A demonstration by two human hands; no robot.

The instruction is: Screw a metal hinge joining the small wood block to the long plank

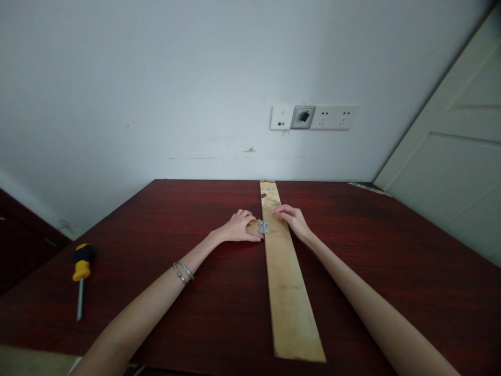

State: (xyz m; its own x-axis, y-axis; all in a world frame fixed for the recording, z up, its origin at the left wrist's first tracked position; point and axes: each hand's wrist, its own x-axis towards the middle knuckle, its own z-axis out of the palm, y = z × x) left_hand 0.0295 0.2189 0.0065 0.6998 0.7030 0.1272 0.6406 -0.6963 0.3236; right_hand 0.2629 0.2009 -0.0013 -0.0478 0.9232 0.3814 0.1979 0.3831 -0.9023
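A long pale wooden plank (pixel 287 292) lies lengthwise on the dark red table (pixel 195 209), running from the front edge to the wall. A small metal hinge (pixel 263 226) sits at the plank's left edge. My left hand (pixel 239 227) rests beside it with fingers curled over a small wooden piece (pixel 252 228) that the hinge joins to the plank. My right hand (pixel 291 219) lies on the plank just right of the hinge, fingers bent down and pressing on the wood. Two bracelets circle my left wrist.
A screwdriver (pixel 81 277) with a yellow and black handle lies at the table's left side. A strip of wall sockets (pixel 313 117) is on the white wall behind. A white door (pixel 454 156) stands at the right.
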